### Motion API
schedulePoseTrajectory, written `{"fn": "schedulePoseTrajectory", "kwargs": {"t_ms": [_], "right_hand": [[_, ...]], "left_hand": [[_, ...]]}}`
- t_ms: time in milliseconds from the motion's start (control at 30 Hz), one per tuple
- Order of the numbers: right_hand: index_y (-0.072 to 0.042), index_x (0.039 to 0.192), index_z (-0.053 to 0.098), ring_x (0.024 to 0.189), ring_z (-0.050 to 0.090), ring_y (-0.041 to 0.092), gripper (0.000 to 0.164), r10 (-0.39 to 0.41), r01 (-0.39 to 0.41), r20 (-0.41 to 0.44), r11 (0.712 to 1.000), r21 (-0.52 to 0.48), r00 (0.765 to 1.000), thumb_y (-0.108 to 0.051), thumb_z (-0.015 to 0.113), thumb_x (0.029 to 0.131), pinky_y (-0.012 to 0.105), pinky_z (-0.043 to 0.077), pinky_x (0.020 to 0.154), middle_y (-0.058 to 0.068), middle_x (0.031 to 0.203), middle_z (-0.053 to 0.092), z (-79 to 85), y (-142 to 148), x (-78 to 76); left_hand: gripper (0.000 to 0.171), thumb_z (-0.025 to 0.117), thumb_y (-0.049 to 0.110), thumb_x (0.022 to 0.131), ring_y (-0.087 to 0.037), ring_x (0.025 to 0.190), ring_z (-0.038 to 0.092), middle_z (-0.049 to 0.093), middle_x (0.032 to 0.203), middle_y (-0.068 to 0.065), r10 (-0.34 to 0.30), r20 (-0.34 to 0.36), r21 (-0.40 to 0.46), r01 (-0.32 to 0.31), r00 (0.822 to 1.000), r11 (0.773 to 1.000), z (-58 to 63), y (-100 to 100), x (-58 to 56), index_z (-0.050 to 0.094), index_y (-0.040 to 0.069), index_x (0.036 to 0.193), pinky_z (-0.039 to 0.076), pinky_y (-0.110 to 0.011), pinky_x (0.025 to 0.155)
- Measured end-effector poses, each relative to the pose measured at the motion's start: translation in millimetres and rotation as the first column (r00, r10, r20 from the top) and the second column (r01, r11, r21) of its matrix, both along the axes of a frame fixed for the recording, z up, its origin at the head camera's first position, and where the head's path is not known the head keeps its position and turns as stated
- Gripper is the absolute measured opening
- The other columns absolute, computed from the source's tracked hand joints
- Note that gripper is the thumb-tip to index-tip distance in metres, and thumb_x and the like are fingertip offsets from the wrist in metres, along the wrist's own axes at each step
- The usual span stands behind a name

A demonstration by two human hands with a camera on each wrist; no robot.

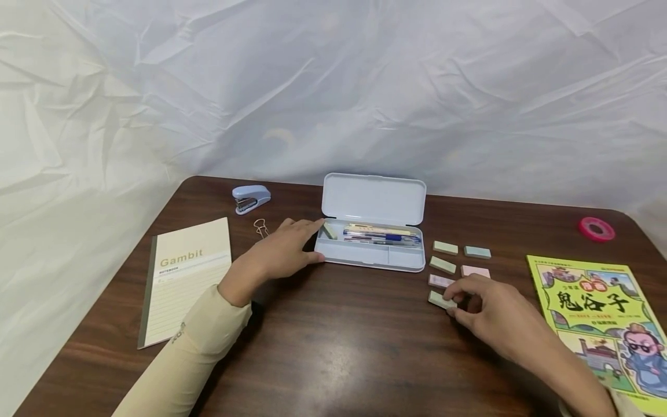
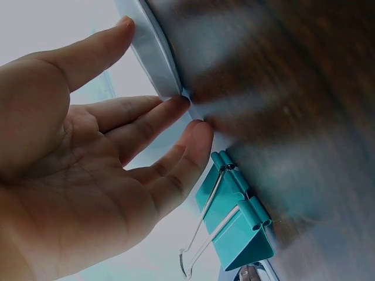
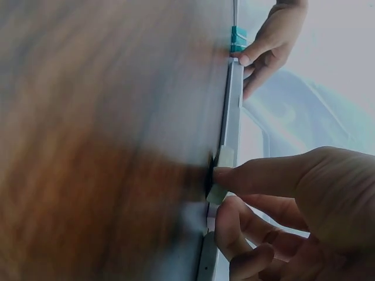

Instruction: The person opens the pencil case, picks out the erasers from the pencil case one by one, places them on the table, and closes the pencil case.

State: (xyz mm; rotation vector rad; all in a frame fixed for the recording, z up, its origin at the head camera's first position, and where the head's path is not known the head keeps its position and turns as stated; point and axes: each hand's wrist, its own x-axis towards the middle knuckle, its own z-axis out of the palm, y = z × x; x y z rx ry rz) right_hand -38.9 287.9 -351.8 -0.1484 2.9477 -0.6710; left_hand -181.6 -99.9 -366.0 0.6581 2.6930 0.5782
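Note:
An open pale-blue pencil case (image 1: 354,253) stands at the table's back middle, its lid raised. Pens (image 1: 383,234) and a green eraser (image 1: 329,230) lie inside. My left hand (image 1: 283,249) rests at the case's left end, thumb by the front corner and fingers extended. At the right, my right hand (image 1: 487,307) pinches a pale green eraser (image 3: 221,190) between thumb and fingers, low over the table. More erasers, green (image 1: 443,265), blue (image 1: 477,252), pink (image 1: 475,271) and lilac (image 1: 440,281), lie just beyond that hand.
Beside my left hand is a teal binder clip (image 2: 237,216), mostly hidden in the head view. A blue stapler (image 1: 252,198) and a notebook (image 1: 190,278) lie to the left. Rightward are a yellow-green comic book (image 1: 599,324) and a pink tape roll (image 1: 596,229).

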Motion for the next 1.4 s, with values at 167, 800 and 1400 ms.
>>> {"fn": "schedulePoseTrajectory", "kwargs": {"t_ms": [167,800,1400], "right_hand": [[-0.025,0.109,0.083,0.081,0.06,0.011,0.024,0.01,-0.01,0.009,1.0,-0.002,1.0,-0.01,0.094,0.094,0.025,0.043,0.063,-0.009,0.095,0.074,-1.3,-2.2,0.6],[-0.026,0.104,0.083,0.077,0.058,0.001,0.015,-0.015,-0.008,-0.143,0.988,-0.156,0.99,-0.018,0.094,0.097,0.024,0.046,0.064,-0.008,0.09,0.071,7.0,-17.3,1.6],[-0.01,0.131,0.084,0.062,0.055,0.012,0.027,-0.034,0.02,-0.03,0.921,-0.388,0.999,-0.021,0.084,0.105,0.029,0.045,0.053,0.007,0.093,0.079,18.5,-79.8,-52.3]], "left_hand": [[0.086,0.077,0.044,0.11,-0.036,0.16,0.047,0.051,0.179,-0.01,-0.001,-0.004,-0.003,0.001,1.0,1.0,-2.1,-0.7,-1.2,0.036,0.018,0.181,0.044,-0.059,0.132],[0.086,0.076,0.044,0.111,-0.037,0.158,0.049,0.052,0.178,-0.013,-0.019,-0.029,-0.006,0.019,0.999,1.0,-2.3,-3.5,0.0,0.036,0.014,0.181,0.046,-0.058,0.13],[0.089,0.075,0.051,0.11,-0.033,0.165,0.044,0.049,0.181,-0.005,-0.021,-0.018,-0.023,0.02,1.0,1.0,-19.6,-4.6,-13.2,0.032,0.023,0.183,0.041,-0.053,0.135]]}}
